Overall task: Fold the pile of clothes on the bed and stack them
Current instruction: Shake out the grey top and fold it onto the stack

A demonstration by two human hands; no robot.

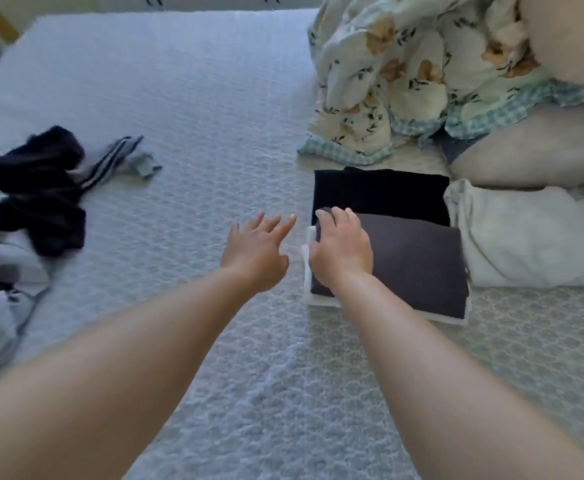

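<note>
Both bare forearms reach forward over the bed (186,98). The left hand (255,249) hovers just above the bed, palm down, fingers straight and spread, holding nothing. Just beside it, the right hand (340,249) lies palm down, fingers (325,216) gently bent, thumb tucked on the side facing the left hand.

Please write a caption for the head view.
Right hand rests on folded dark grey garment; open left hand hovers beside it.
</note>
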